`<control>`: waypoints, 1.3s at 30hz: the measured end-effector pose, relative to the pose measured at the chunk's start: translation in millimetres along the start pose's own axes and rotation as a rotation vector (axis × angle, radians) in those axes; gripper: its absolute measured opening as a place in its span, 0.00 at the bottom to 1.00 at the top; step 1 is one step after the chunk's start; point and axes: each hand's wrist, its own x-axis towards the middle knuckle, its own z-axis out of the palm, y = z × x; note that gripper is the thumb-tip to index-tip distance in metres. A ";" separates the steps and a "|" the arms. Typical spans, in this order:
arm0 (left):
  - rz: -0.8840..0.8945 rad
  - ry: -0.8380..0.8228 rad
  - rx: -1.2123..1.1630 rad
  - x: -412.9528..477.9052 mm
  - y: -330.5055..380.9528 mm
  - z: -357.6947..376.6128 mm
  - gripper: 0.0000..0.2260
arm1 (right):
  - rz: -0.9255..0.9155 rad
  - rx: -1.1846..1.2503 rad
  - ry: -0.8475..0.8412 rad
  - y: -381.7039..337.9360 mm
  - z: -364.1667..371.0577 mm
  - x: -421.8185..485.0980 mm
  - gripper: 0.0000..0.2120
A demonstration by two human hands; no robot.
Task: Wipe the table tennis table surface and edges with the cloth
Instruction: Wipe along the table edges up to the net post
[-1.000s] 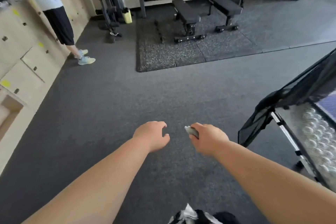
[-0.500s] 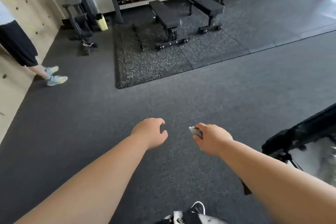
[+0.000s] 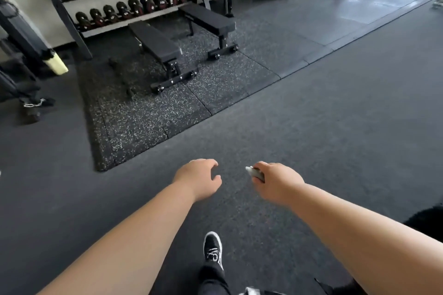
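Both bare arms are held out over the dark grey rubber floor (image 3: 335,115), on the near side of the black speckled rubber mat (image 3: 148,117). A small pale grey cloth (image 3: 254,172), bunched narrow, is gripped in the curled fingers of the right hand (image 3: 278,183). Only a short end is seen; its long axis runs out of the fist, and the free tip is pointed leftward and slightly toward the mat's near edge. The left hand (image 3: 199,178) is held just beside that tip, apart from it, loosely curled with nothing in it. Two black padded benches (image 3: 155,42) are stood on the mat, and a rack of black dumbbells (image 3: 124,0) is set beyond its far side. A black shoe (image 3: 212,248) is seen below the hands, away from the mat.
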 end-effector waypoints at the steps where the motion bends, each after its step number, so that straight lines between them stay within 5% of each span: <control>1: 0.030 -0.004 0.015 28.6 -0.2 -8.2 0.23 | 0.029 0.007 0.016 5.4 -5.7 19.6 0.15; 13: 0.443 -0.103 0.225 312.6 86.4 -107.3 0.24 | 0.540 0.168 0.151 105.6 -83.4 139.1 0.17; 30: 1.062 -0.196 0.387 505.4 450.7 -67.7 0.24 | 1.151 0.341 0.254 396.9 -153.3 133.7 0.18; 39: 1.301 -0.231 0.471 564.4 613.1 -32.4 0.23 | 1.409 0.484 0.354 475.6 -171.8 104.6 0.20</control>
